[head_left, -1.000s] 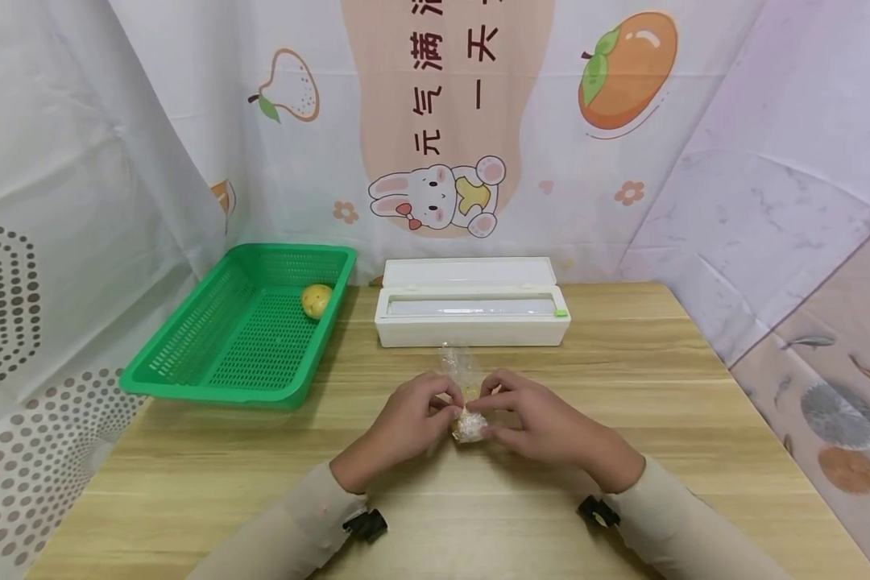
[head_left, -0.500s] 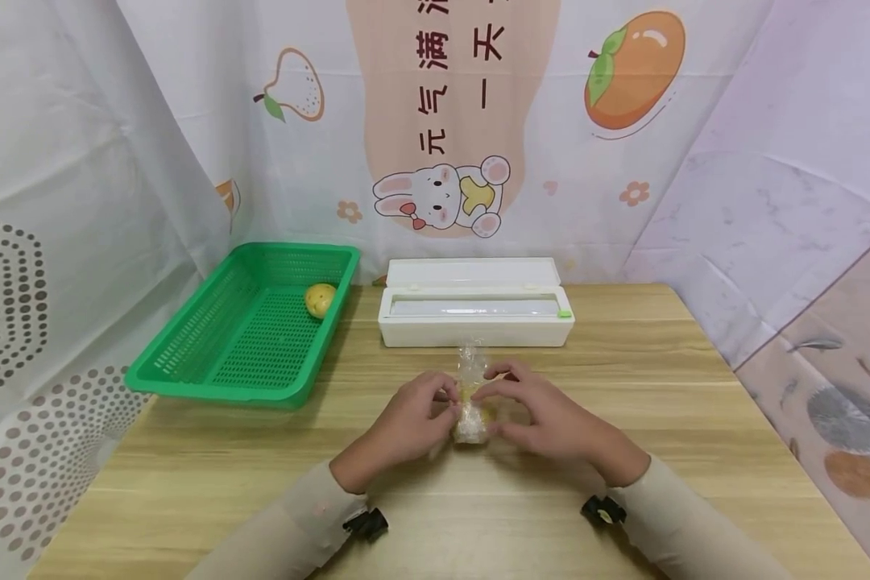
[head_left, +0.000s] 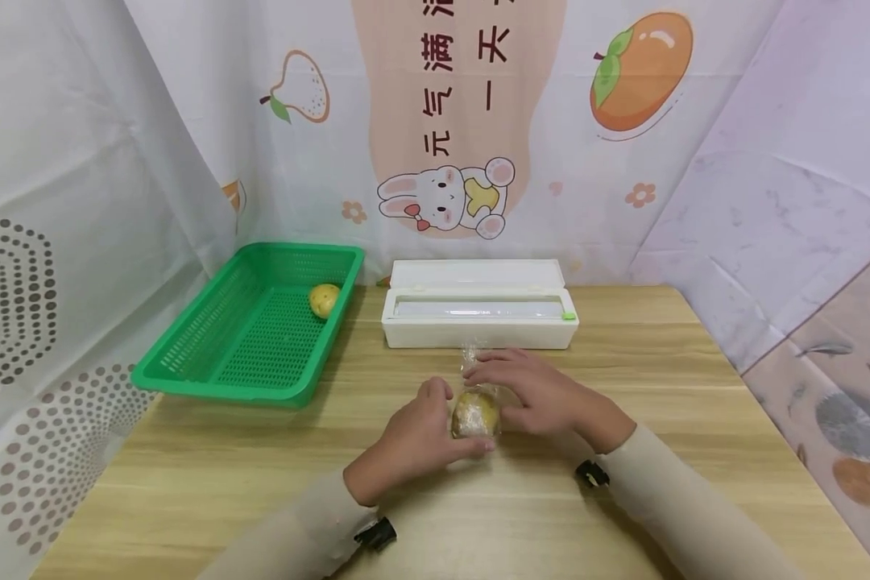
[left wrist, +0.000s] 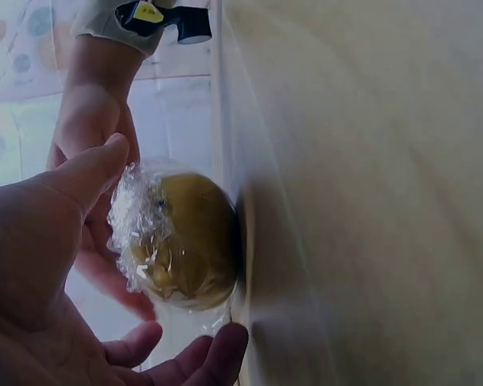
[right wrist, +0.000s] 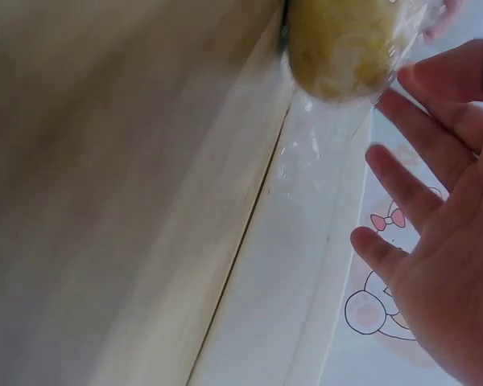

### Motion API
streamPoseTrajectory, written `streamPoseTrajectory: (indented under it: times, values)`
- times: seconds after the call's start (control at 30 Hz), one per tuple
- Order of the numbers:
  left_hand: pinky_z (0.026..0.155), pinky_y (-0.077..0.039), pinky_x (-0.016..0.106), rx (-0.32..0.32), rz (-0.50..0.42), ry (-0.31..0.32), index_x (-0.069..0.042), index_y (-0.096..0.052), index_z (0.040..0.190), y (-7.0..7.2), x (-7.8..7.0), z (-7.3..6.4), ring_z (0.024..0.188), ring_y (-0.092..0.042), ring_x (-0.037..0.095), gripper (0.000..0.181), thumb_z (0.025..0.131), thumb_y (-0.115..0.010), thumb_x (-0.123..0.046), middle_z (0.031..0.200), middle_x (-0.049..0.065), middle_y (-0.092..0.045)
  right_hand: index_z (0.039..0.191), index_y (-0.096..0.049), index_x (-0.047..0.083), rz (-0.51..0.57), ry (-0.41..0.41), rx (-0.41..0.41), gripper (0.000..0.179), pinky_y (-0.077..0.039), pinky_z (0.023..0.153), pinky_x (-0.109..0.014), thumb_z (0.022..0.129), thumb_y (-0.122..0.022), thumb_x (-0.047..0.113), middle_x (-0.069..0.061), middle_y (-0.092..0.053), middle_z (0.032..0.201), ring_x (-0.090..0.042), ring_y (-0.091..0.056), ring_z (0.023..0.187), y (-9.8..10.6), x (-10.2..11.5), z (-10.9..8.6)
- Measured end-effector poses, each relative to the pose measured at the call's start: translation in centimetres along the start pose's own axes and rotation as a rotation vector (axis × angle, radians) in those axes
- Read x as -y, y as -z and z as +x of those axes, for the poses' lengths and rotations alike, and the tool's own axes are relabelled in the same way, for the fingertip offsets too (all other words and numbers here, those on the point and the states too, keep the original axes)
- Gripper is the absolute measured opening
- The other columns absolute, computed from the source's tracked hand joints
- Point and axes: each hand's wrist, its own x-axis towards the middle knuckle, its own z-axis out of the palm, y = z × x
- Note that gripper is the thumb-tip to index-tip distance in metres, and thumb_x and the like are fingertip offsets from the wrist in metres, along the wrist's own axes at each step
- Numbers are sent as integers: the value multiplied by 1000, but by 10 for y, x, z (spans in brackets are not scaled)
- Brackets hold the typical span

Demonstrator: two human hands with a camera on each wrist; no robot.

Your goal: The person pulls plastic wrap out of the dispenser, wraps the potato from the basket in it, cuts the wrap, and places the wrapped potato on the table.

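Observation:
A yellow potato point(head_left: 476, 414) wrapped in clear plastic film sits on the table between my hands. Crumpled film bunches on one side of the potato point(left wrist: 195, 241) in the left wrist view, and a loose film tail point(head_left: 471, 354) stretches away from it toward the back. My left hand point(head_left: 422, 439) is spread beside the potato, thumb along its near side, fingers at its left. My right hand point(head_left: 532, 393) reaches over from the right, fingers extended above the film tail. In the right wrist view, the thumb and forefinger of my right hand point(right wrist: 455, 209) are at the film's edge.
A green plastic basket point(head_left: 300, 392) stands at the left, with another potato point(head_left: 324, 300) inside. Behind my hands is an open white cling film box point(head_left: 478, 332) with a green slider. A printed curtain point(head_left: 587, 201) hangs behind the wooden table point(head_left: 667, 387).
My left hand has let go of the film and spread round the potato. The wrapped potato has turned, showing more yellow. My right hand has shifted slightly back over the film tail.

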Motion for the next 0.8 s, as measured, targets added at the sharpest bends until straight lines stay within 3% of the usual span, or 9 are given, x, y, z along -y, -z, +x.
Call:
streamPoseTrajectory:
  times: [0.23, 0.4, 0.63, 0.77, 0.8]
  values:
    - [64, -47, 33, 19, -5, 63, -11, -50, 124, 8, 3, 2, 77, -57, 17, 89, 70, -81, -74, 96, 1, -60, 127, -70, 25, -15, -39, 78, 51, -32, 118, -56, 79, -67, 7, 16, -67, 132, -27, -47, 142, 7, -4, 3]
    - [67, -47, 33, 17, 41, 39, -11, -54, 120, 18, 6, 3, 78, -57, 16, 83, 71, -82, -71, 97, 1, -61, 122, -72, 25, -33, -63, 77, 48, -36, 114, -51, 78, -68, 6, 16, -69, 124, -21, -52, 132, 12, -3, -1]
    - [72, -49, 36, 8, 57, 5, -11, -57, 119, 27, 13, 6, 84, -57, 17, 67, 78, -84, -57, 109, 2, -61, 122, -73, 18, -38, -32, 68, 47, -27, 119, -68, 77, -69, 7, 10, -72, 120, -15, -62, 123, 16, -3, -9]
    - [70, -49, 34, 2, 42, -24, -12, -58, 117, 29, 18, 8, 82, -56, 15, 59, 80, -84, -50, 106, 2, -61, 122, -72, 16, -29, -51, 83, 44, -25, 121, -67, 79, -68, 8, 10, -73, 118, -12, -64, 120, 17, -1, -14]
    - [69, -49, 33, -1, 32, -34, -13, -58, 116, 29, 18, 9, 80, -56, 15, 56, 81, -84, -48, 103, 2, -61, 123, -73, 16, -20, -54, 84, 44, -31, 120, -62, 79, -68, 7, 10, -73, 117, -12, -65, 118, 17, 0, -16]
